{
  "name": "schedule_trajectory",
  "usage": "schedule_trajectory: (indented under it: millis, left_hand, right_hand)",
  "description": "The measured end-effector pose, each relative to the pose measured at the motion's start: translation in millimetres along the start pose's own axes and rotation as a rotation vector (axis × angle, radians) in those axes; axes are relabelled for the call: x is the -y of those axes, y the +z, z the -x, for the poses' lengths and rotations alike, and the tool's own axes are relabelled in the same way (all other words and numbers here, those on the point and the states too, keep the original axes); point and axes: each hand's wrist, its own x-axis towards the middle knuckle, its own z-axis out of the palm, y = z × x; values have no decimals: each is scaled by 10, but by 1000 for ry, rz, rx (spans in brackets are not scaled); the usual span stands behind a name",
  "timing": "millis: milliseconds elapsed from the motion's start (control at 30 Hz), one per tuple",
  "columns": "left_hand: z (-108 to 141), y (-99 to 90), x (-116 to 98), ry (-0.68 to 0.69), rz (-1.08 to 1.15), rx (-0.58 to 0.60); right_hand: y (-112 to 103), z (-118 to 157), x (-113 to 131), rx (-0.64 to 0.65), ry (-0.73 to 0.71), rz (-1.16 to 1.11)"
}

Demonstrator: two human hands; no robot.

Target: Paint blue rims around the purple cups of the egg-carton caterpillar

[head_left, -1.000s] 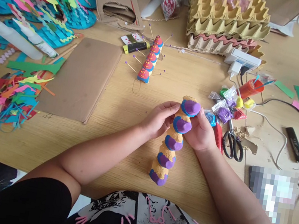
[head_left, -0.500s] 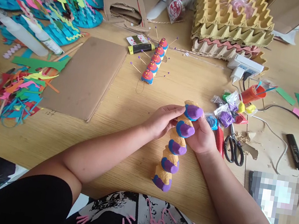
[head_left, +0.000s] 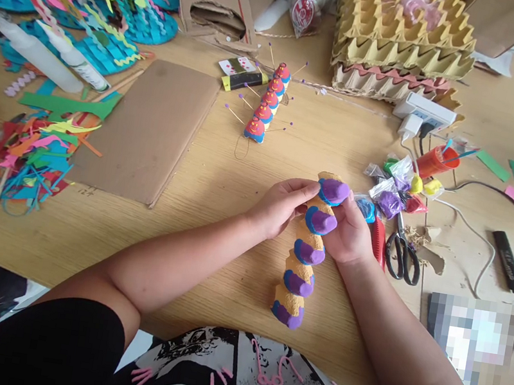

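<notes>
A strip of egg-carton cups (head_left: 308, 253), tan with blue and purple clay on each cup, hangs lengthwise toward my body over the table. My left hand (head_left: 286, 207) pinches its far end from the left, thumb on the top cup. On the other side of that same cup, my right hand (head_left: 351, 227) grips with its thumb and fingers. Beyond my hands stands a finished-looking row of red and blue cups (head_left: 265, 106) with drawn faces and purple-tipped sticks poking out at the sides.
Cardboard (head_left: 150, 130) and paper scraps (head_left: 33, 157) lie at left. Egg trays (head_left: 403, 40) are stacked at the back. Right of my right hand are clay bags (head_left: 389, 204), scissors (head_left: 403, 255), a red cutter (head_left: 378, 243) and an orange cup (head_left: 437, 161). Another person's arm shows at far left.
The near end of the strip has swung slightly to the right. Both hands keep their hold on its far end.
</notes>
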Motion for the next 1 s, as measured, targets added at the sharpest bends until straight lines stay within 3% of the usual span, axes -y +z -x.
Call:
schedule_trajectory:
  millis: [167, 633, 1000]
  left_hand:
    - [16, 8, -19, 11, 32, 65]
    - [7, 29, -93, -68, 90, 12]
    - [41, 62, -128, -79, 35, 42]
  right_hand:
    - [-5, 4, 2, 12, 33, 14]
    - [-19, 18, -22, 37, 43, 32]
    - [-56, 19, -32, 34, 60, 39]
